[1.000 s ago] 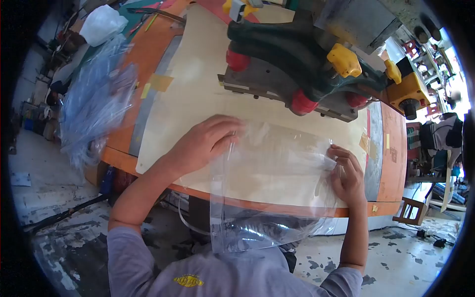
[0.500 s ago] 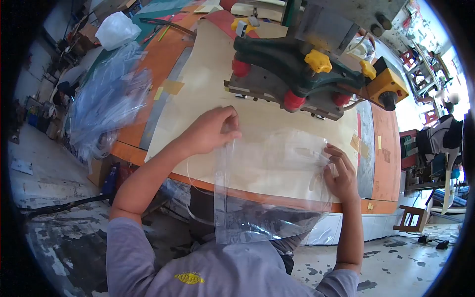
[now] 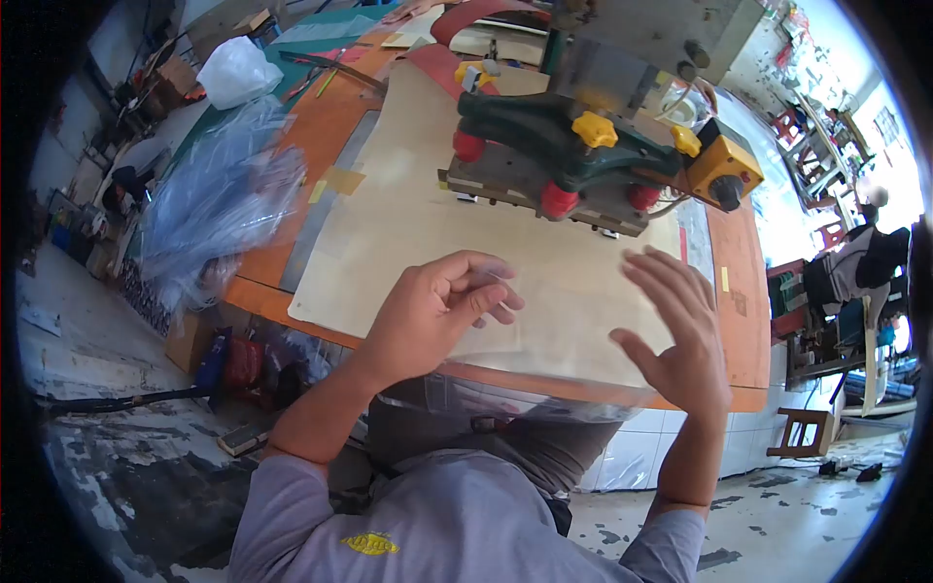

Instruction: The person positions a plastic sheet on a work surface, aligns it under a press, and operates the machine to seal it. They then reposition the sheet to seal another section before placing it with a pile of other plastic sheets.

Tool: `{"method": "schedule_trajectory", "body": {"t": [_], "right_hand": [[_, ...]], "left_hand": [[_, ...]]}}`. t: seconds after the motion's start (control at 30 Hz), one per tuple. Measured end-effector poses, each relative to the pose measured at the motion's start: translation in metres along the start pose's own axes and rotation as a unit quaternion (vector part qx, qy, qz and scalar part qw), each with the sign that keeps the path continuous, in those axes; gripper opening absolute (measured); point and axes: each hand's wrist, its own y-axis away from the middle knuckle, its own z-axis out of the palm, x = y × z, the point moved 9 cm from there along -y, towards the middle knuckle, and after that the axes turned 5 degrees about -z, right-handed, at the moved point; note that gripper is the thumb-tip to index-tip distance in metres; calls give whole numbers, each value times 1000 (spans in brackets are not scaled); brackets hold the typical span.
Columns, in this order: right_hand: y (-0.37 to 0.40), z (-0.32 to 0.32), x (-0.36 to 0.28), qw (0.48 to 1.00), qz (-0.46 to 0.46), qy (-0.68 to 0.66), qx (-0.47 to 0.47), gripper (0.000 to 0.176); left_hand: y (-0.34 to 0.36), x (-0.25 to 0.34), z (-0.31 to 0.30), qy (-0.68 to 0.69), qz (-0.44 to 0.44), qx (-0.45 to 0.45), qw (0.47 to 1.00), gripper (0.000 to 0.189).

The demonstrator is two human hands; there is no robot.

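My left hand (image 3: 442, 311) hovers over the cream board (image 3: 360, 233), its fingers loosely curled and apart, with nothing plainly held in them. To its right my right hand (image 3: 685, 335) is spread open above the board, thumb away from the fingers. A clear plastic sheet (image 3: 530, 400) sags at the table's front edge, over my lap and below both hands; it is blurred and hard to trace. Behind my hands stands a press head with a dark green frame (image 3: 535, 121), red knobs and a metal bar (image 3: 544, 194) over the board.
A heap of clear plastic pieces (image 3: 219, 199) lies on the left side of the orange table (image 3: 734, 321), with a white plastic bag (image 3: 236, 73) behind it. A yellow control box (image 3: 724, 175) is fixed at the press's right. Another person's hand (image 3: 408, 12) shows at the far edge.
Both hands have let go of the clear plastic sheet, which has dropped toward my lap at the table edge. My left hand has moved nearer me and rightward; the right hand has opened.
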Motion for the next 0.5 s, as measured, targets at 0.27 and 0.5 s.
{"method": "schedule_trajectory", "body": {"t": [0.27,0.5], "right_hand": [[-9,27,-23,959,114,-196,-171,28],[-5,20,-29,934,169,-277,-149,10]], "left_hand": [[18,31,39,61,20,-88,994,33],[25,42,39,70,29,-81,994,29]]}}
